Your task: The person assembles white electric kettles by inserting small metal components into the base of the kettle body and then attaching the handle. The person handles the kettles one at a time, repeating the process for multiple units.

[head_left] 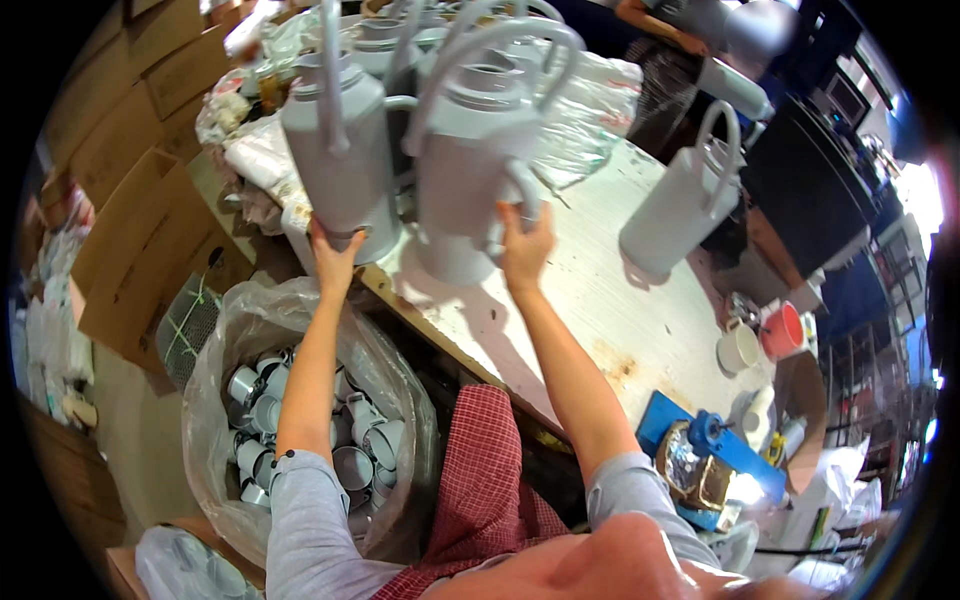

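Two tall grey plastic jugs with hooped carrying handles stand side by side at the table's near left edge. My right hand [526, 250] is closed round the side handle of the middle jug [462, 190]. At the foot of the left jug [345, 150], my left hand [337, 262] grips its lower side, the fingertips partly hidden against the body. More grey jugs [385, 42] crowd behind these two, mostly covered by them. Farther right, another grey jug [675, 215] stands apart on the white table [590, 300].
Below my left arm sits a plastic-lined bin [225, 400] of grey cup-like parts. Cardboard boxes [150, 250] stand at left. A blue fixture [710, 430], a cream mug [738, 347] and a red cup [782, 330] are on the right. Across the table, another person's hand [692, 44] shows.
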Motion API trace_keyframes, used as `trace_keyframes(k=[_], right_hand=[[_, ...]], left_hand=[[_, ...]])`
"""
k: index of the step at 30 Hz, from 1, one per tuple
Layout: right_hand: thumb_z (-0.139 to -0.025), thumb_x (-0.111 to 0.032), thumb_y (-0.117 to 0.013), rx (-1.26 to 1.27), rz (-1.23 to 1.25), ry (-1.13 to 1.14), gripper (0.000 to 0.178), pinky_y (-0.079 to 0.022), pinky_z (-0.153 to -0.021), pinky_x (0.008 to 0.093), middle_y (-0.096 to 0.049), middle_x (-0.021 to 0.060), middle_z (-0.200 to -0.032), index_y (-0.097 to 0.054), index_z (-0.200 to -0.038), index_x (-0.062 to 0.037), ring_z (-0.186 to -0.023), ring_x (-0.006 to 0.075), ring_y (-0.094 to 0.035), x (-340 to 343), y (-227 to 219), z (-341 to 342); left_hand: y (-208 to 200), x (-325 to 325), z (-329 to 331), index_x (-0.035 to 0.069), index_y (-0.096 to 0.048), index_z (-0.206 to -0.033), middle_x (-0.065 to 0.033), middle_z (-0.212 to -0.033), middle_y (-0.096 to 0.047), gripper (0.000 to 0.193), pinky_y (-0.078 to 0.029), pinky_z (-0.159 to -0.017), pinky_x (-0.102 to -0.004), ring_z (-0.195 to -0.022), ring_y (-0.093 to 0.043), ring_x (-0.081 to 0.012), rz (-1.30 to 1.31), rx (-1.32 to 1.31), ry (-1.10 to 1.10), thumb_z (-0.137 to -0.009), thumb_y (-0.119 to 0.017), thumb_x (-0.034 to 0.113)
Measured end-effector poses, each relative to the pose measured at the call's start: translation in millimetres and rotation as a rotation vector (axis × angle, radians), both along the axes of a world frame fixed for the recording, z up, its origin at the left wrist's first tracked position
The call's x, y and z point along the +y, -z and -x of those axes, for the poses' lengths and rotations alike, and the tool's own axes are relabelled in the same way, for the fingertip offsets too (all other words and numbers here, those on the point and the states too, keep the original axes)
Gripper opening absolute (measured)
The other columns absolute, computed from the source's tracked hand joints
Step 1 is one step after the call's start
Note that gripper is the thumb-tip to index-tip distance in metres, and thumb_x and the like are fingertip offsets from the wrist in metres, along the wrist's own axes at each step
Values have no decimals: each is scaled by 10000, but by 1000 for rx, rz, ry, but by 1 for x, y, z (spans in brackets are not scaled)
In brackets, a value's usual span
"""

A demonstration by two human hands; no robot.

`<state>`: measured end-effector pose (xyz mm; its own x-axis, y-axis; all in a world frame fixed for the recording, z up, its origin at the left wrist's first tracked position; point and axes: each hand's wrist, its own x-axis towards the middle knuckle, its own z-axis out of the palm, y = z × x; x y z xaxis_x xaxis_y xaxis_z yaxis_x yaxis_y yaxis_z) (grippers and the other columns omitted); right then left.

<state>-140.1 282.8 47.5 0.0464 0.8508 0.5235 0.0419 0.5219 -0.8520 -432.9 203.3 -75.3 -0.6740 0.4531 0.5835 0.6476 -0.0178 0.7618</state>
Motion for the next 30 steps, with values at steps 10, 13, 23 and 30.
trace_keyframes(k=[10, 13, 23, 30], right_hand=[[-771, -334, -757, -527, -162, -726, 826, -362, -1053, 399, -506, 236, -1313, -346, -1418, -27, -1233, 353, -478, 14, 2, -52], [-722, -351, -807, -616, -252, -127, 800, -393, -1015, 444, -519, 241, -1318, -448, -1378, -68, -1226, 344, -495, 85, -34, -115], [-748, -322, -760, -436, -240, 752, 658, -417, -973, 446, -557, 169, -1171, -516, -1271, -5, -1181, 352, -495, 191, -143, -266], [-706, -400, -795, -666, -247, 695, 963, -374, -1062, 415, -415, 284, -1405, -334, -1409, 71, -1317, 394, -410, 243, -142, -338]], left_hand=[[9, -19, 2, 52, -147, -1529, -208, -1534, -262, 958, -276, -1118, -403, -1381, -322, -350, 141, -66, 114, -813, -750, 255], [21, -45, 14, 36, -94, -1534, -180, -1561, -217, 964, -232, -1140, -380, -1429, -242, -308, 93, -187, 348, -835, -733, 217], [14, -64, -8, 56, -156, -1529, -139, -1563, -233, 862, -350, -1065, -343, -1356, -378, -263, 151, -517, 405, -888, -694, 263], [-20, -188, -143, 51, -450, -1388, -79, -1341, -536, 503, -461, -895, -271, -1156, -541, -153, 151, -587, 537, -917, -614, 113]])
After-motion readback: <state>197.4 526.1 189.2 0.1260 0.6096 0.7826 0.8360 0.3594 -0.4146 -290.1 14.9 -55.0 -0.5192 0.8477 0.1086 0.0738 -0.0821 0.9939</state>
